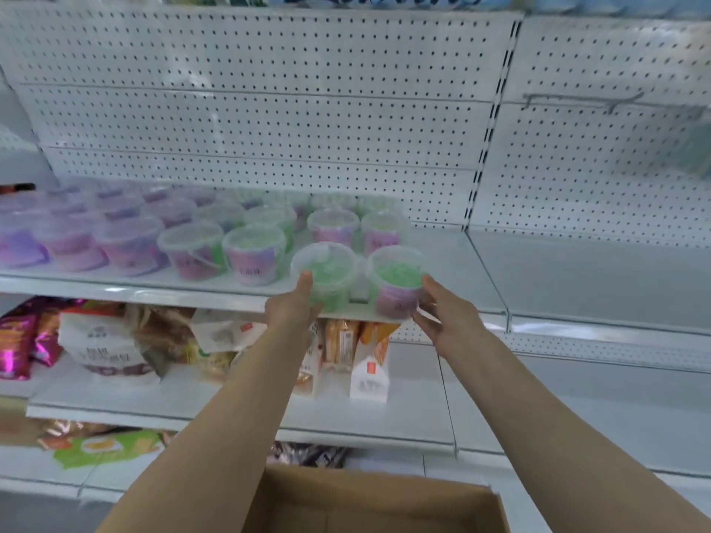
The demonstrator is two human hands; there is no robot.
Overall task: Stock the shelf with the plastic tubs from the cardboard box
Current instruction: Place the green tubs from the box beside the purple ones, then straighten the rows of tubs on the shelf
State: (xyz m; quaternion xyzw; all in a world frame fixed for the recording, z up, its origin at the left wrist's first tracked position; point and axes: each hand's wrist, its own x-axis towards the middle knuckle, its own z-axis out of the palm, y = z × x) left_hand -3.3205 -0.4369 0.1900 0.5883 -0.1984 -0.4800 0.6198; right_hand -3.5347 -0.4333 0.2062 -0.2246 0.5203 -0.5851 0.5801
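Two clear plastic tubs with green filling stand at the front edge of the white shelf [454,263]. My left hand [294,307] grips the left tub [327,275] from its near side, thumb up along its wall. My right hand [438,315] holds the right tub [396,280], which has a purple label, with fingers against its right side. Several more tubs [192,244], purple and green, fill the shelf to the left and behind in rows. The open cardboard box [369,502] is below, at the bottom edge of the view; its inside is hidden.
A white pegboard back panel [269,109] rises behind the shelf. The shelf's right part and the neighbouring bay [596,275] are bare. The lower shelf holds snack bags [104,340] and small cartons [369,367]. More packets lie on the bottom shelf at left.
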